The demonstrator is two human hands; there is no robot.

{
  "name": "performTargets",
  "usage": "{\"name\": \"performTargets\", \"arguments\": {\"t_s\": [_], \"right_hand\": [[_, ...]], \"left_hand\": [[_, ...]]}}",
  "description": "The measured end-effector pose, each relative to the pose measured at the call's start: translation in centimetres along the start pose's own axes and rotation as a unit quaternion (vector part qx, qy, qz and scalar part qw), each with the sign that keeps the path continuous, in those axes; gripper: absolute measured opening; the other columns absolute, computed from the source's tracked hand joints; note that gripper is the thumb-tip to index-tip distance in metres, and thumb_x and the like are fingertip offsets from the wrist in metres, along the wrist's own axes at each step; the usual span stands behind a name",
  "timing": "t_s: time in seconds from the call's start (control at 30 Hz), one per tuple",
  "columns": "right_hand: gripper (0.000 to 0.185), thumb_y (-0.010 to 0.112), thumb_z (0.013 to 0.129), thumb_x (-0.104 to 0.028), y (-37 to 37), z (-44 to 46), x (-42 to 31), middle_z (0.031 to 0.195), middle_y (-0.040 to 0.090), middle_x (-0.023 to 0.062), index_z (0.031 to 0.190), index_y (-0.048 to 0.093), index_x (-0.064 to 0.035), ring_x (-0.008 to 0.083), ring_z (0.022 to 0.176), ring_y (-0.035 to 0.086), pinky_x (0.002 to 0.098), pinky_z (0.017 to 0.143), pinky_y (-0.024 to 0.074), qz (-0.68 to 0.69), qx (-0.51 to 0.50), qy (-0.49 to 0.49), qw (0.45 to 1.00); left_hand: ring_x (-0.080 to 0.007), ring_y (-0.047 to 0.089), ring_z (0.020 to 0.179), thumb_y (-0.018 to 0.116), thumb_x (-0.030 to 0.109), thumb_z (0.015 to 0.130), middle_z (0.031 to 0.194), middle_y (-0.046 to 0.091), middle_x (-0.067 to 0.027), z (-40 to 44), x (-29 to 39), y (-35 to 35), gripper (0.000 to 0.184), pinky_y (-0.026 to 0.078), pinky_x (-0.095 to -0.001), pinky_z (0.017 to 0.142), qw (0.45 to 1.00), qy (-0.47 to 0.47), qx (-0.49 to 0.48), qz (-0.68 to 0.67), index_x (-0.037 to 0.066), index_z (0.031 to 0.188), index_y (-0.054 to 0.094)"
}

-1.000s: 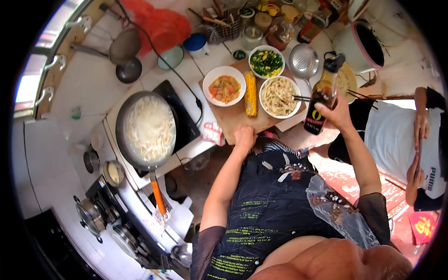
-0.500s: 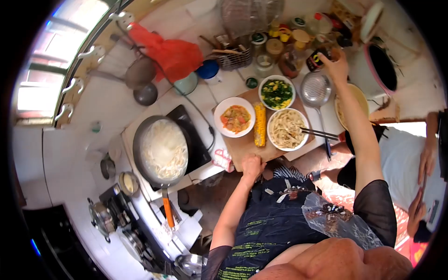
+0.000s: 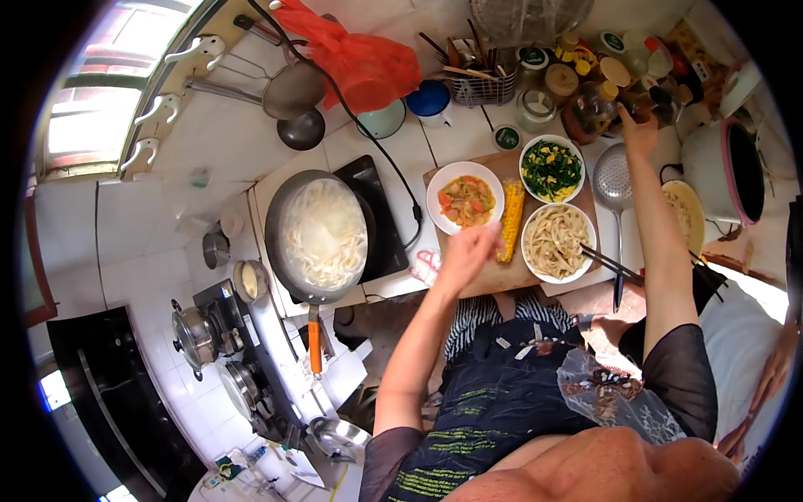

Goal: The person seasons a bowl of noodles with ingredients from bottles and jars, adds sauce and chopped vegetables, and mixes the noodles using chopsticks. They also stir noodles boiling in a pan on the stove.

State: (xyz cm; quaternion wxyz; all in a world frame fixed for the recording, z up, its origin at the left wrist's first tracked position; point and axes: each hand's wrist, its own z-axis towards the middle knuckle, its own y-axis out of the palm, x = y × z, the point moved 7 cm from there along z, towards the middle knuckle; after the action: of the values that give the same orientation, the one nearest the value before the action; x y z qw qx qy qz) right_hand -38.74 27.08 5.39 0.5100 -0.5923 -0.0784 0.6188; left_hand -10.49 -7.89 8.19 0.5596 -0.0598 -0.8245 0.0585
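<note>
My right hand [image 3: 640, 132] reaches to the row of jars at the back, fingers around a dark jar [image 3: 642, 99] that they partly hide. My left hand [image 3: 473, 253] hovers over the near edge of the wooden cutting board [image 3: 493, 280], smeared by motion, its fingers not clear. Just beyond it is a white plate of mixed vegetables [image 3: 466, 197], with a corn cob [image 3: 511, 222] to its right. A bowl of greens with egg [image 3: 552, 169] and a bowl of noodles [image 3: 556, 243] with black chopsticks [image 3: 613, 263] across its rim stand farther right.
A pan [image 3: 322, 234] of noodles in pale liquid sits on the black cooktop [image 3: 376, 209], its orange handle toward me. A cable [image 3: 368, 125] runs behind. A slotted ladle [image 3: 615, 180] lies beside the board, near a rice cooker [image 3: 719, 171]. Another person's arm [image 3: 765, 381] is at right.
My right hand has carried the dark jar back among the other jars. My left hand has lifted off the board's edge and moved forward. The view has shifted left.
</note>
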Motion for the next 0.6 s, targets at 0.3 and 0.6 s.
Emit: {"name": "performTargets", "arguments": {"t_s": [0.3, 0.6], "right_hand": [[0.074, 0.074, 0.064, -0.048, -1.2, -2.1, -1.2, 0.105, 0.061, 0.0177, 0.115, 0.051, 0.0008, 0.0301, 0.1, 0.058, 0.0363, 0.083, 0.0457, -0.012, 0.004, -0.018, 1.0], [0.031, 0.065, 0.08, -0.026, -11.1, -10.1, -4.3, 0.081, 0.059, 0.0071, 0.098, 0.058, -0.0018, 0.0122, 0.074, 0.056, 0.0249, 0.064, 0.0443, 0.21, -0.096, 0.043, 0.972]], "left_hand": [[-0.022, 0.059, 0.087, 0.05, 0.018, 0.09, 0.114, 0.049, -0.0152, 16.6, 0.8, -7.4, 0.041, 0.052, -0.0317, 0.075, 0.981, -0.063, 0.158, -0.089, -0.002, 0.124, 0.041], [-0.0333, 0.051, 0.088, 0.045, 0.016, 0.092, 0.115, 0.042, -0.0128, 22.9, -4.6, -7.7, 0.035, 0.055, -0.0465, 0.078, 0.818, -0.197, 0.166, -0.515, 0.003, 0.123, 0.035]]}}
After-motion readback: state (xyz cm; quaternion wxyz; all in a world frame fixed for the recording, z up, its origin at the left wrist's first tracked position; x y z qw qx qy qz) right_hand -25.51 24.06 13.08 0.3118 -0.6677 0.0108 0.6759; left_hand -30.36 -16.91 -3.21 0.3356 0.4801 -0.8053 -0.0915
